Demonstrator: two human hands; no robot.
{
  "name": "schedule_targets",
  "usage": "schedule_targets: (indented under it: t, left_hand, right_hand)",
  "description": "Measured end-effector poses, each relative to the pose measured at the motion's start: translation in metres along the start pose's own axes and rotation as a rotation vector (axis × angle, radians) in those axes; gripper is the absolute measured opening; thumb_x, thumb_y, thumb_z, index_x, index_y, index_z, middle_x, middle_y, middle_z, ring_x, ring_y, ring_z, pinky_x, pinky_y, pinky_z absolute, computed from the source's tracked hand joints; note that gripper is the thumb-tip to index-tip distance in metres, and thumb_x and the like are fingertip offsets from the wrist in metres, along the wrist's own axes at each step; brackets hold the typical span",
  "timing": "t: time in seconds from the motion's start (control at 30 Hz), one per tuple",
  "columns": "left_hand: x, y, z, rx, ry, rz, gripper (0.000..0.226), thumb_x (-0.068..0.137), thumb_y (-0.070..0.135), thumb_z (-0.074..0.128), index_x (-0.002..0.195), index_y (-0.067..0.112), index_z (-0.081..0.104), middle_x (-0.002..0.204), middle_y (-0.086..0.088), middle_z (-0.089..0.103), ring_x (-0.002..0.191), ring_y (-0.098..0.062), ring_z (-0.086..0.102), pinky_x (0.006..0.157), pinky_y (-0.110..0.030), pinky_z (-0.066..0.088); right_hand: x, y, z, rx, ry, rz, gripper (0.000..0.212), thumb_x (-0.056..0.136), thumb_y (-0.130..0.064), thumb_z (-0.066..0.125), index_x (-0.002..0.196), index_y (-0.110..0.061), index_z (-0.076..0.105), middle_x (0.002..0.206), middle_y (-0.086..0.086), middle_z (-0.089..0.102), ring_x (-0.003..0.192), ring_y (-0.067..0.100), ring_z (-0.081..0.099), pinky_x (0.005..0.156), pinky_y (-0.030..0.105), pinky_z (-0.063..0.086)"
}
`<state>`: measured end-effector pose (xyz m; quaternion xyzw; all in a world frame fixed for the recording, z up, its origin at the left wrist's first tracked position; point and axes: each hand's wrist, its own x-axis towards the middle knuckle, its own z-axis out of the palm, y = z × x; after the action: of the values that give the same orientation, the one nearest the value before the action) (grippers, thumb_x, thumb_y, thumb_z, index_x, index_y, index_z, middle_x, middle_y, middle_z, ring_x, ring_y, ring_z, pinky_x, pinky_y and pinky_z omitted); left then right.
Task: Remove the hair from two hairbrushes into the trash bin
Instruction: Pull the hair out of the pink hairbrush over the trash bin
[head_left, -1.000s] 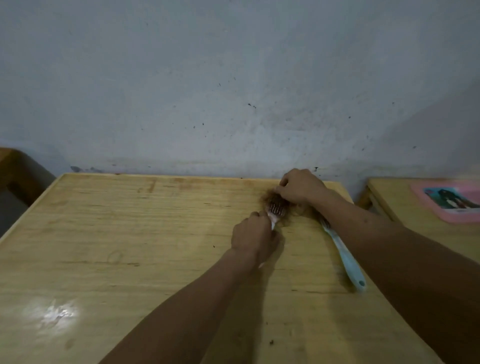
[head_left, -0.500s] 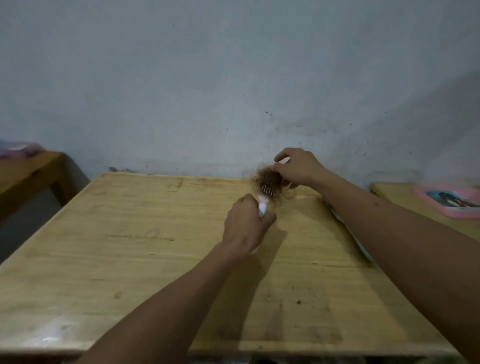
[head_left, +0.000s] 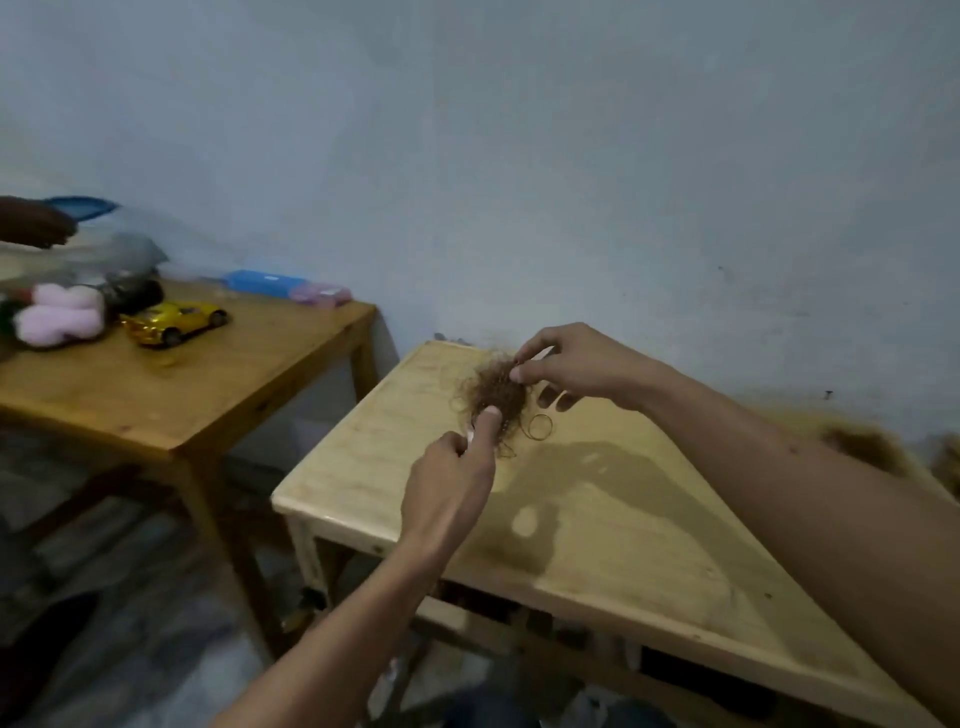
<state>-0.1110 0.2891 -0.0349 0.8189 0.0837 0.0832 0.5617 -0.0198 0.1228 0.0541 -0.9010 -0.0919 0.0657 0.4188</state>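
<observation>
**Both hands on the hairy brush**

The left hand (head_left: 451, 480) has its grip pressed around the mostly hidden hairbrush (head_left: 470, 435). The right hand (head_left: 571, 364) has its grip pinching the brown hair clump (head_left: 496, 392) on the brush head, held above the table (head_left: 597, 519). A side table (head_left: 171, 384) stands left with a yellow toy car (head_left: 174, 321).

Dim, flat room light. Soft arm shadows fall on the near wooden table (head_left: 613, 525), with a pale glare patch beside them. Left-edge clutter is blurred, and the wide lens bends the table edges.
</observation>
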Motion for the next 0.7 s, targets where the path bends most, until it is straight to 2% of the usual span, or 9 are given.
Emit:
schedule_targets:
  t: [0.1,0.23,0.4,0.5,0.57,0.63,0.7]
  left_hand:
    - [-0.008,-0.022,-0.032,0.080,0.068,-0.084,0.095,0.065,0.098,0.023,0.090,0.018,0.069,0.085,-0.006,0.071,0.080,-0.030,0.066,0.079,-0.049,0.058]
    - [-0.022,-0.050,-0.067,0.108,0.169,-0.137,0.081,0.074,0.090,0.033,0.080,0.020,0.072,0.078,0.002,0.071,0.076,-0.020,0.065,0.079,-0.044,0.057]
    - [-0.040,-0.080,-0.103,0.146,0.212,-0.151,0.074,0.080,0.084,0.038,0.071,0.019,0.073,0.060,0.003,0.069,0.057,-0.018,0.068,0.063,-0.041,0.060]
    - [-0.057,-0.097,-0.117,0.173,0.283,-0.176,0.078,0.080,0.084,0.038,0.061,0.014,0.066,0.052,0.001,0.065,0.054,-0.022,0.067,0.063,-0.044,0.059]
    - [-0.068,-0.109,-0.127,0.194,0.336,-0.207,0.078,0.079,0.085,0.037,0.056,0.014,0.056,0.051,0.000,0.064,0.053,-0.025,0.066,0.063,-0.045,0.058]
    - [-0.080,-0.122,-0.137,0.194,0.377,-0.251,0.074,0.078,0.086,0.038,0.054,0.017,0.049,0.049,0.001,0.061,0.053,-0.026,0.065,0.063,-0.045,0.056]
    - [-0.090,-0.136,-0.146,0.189,0.392,-0.294,0.073,0.077,0.087,0.038,0.053,0.018,0.046,0.046,0.002,0.057,0.053,-0.028,0.064,0.063,-0.044,0.056]
  right_hand:
    - [0.001,-0.018,0.039,0.014,-0.084,-0.026,0.030,0.090,-0.024,0.078,0.115,-0.011,0.069,0.104,0.006,0.077,0.064,0.015,0.072,0.057,0.026,0.057]
    - [0.000,-0.037,0.084,-0.009,-0.170,-0.083,0.028,0.089,-0.026,0.079,0.112,-0.012,0.069,0.102,0.007,0.078,0.065,0.015,0.073,0.056,0.027,0.056]
    - [-0.008,-0.048,0.132,-0.022,-0.251,-0.142,0.023,0.094,-0.037,0.072,0.109,-0.020,0.070,0.106,0.003,0.075,0.072,0.017,0.077,0.056,0.026,0.056]
    - [-0.013,-0.053,0.157,-0.016,-0.330,-0.154,0.026,0.099,-0.045,0.062,0.111,-0.023,0.071,0.110,-0.004,0.069,0.078,0.018,0.077,0.058,0.025,0.056]
    - [-0.015,-0.057,0.178,-0.015,-0.361,-0.159,0.038,0.102,-0.050,0.055,0.121,-0.020,0.067,0.111,-0.005,0.066,0.080,0.019,0.077,0.059,0.026,0.056]
    - [-0.016,-0.059,0.203,-0.027,-0.386,-0.158,0.047,0.104,-0.054,0.045,0.131,-0.017,0.060,0.114,0.001,0.066,0.079,0.019,0.075,0.059,0.027,0.056]
    - [-0.018,-0.058,0.226,-0.024,-0.420,-0.158,0.051,0.106,-0.055,0.038,0.131,-0.015,0.058,0.113,0.011,0.070,0.079,0.023,0.074,0.060,0.029,0.057]
